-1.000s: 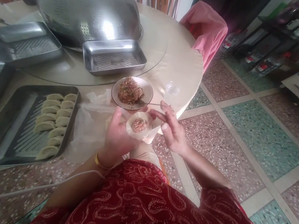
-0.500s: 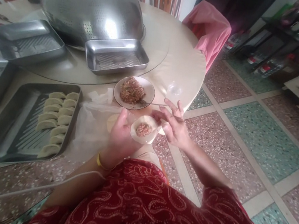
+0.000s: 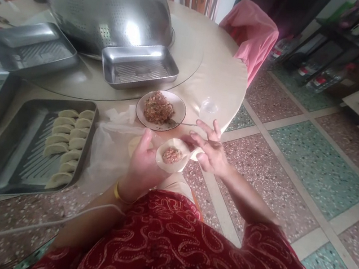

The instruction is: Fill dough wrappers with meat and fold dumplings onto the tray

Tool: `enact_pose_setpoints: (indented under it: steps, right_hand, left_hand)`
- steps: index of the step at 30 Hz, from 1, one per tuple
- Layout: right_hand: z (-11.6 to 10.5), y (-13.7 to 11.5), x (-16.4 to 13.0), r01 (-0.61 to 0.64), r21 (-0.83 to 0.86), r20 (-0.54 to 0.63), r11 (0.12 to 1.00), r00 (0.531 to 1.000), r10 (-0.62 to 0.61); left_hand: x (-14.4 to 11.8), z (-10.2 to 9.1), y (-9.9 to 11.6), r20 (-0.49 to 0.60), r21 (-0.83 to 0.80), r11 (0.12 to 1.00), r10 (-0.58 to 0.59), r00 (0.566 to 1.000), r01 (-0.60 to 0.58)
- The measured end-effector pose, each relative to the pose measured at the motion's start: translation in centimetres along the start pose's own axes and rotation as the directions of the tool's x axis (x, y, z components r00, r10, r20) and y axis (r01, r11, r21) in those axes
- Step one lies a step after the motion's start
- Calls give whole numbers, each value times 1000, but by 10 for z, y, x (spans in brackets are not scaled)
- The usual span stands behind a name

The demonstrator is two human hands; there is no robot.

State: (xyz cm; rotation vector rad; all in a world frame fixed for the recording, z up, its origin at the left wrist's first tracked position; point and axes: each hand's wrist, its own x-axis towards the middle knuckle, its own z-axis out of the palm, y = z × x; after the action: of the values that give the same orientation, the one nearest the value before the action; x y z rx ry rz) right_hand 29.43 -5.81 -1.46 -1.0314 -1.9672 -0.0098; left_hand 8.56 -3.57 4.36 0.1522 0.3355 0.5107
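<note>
A round dumpling wrapper (image 3: 179,167) rests on the fingers of my left hand (image 3: 145,160), its thumb pointing up beside it. A lump of minced filling (image 3: 172,154) sits in the middle of the flat wrapper. My right hand (image 3: 210,150) is at the wrapper's right edge with its fingers apart; whether a fingertip touches the edge I cannot tell. Just beyond both hands is a plate (image 3: 179,105) with a heap of filling (image 3: 158,109) and a utensil whose thin handle (image 3: 186,123) points right. Another pale wrapper is partly hidden behind my right hand.
On the left, a dark tray (image 3: 34,138) holds several folded dumplings (image 3: 63,134). Beside it lies a clear plastic bag (image 3: 108,150). Metal trays (image 3: 138,69) surround a large perforated metal cover (image 3: 110,14). A small clear cup (image 3: 208,107) stands near the table's right edge.
The thumb of my right hand has shifted slightly right, away from the wrapper. My left hand and the filled wrapper have hardly moved.
</note>
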Motion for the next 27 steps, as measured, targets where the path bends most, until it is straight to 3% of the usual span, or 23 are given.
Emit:
enact_pose_setpoints:
  steps: [3,7,12,15,17,19,21,24,27]
  right_hand:
    - [0,-1,4,24,32,-32,999,999,-23]
    - [3,-4,10,97,74,37,993,994,-100]
    - [2,-9,19,42,105,65,994,997,-49]
    - [2,-11,25,66,133,128,989,988,-83]
    - [1,-10,29,22,135,163,991,986,-44]
    - [-2,-7,29,-40,129,112,991,993,25]
    - [-5,-6,26,-44,99,-33,994,998,48]
    - [-2,-11,9,35,-69,-244,997,968,-51]
    - [5,-20,-11,93,-239,-256,967,954,-155]
  left_hand:
    - [2,-3,-2,36,-20,999,-26,999,27]
    - [5,-9,-4,73,-4,998,-61,995,62]
    - [7,-9,-6,87,105,993,-54,995,45]
    - [6,-7,-6,56,132,990,-58,997,50]
    - [6,-7,-6,35,153,987,-54,998,48]
    - [5,-8,-5,18,196,980,-35,999,31]
    - [4,-9,-2,5,241,970,22,1000,-22]
    - [2,-8,4,-9,259,958,131,991,-125]
    - [1,-3,7,-7,254,953,173,985,-165]
